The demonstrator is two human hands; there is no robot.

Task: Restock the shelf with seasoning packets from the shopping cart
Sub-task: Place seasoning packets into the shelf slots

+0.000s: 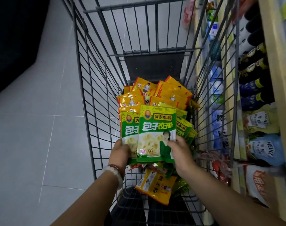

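Hands [152, 150] on green packets [155, 132] inside cart [93, 95]

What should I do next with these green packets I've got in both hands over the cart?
Probably lift the green packets up out of the cart and swing them right toward the shelf. Both the left hand and the right hand already have a grip on their lower edges, and the shelf stands just past the cart's right wall.
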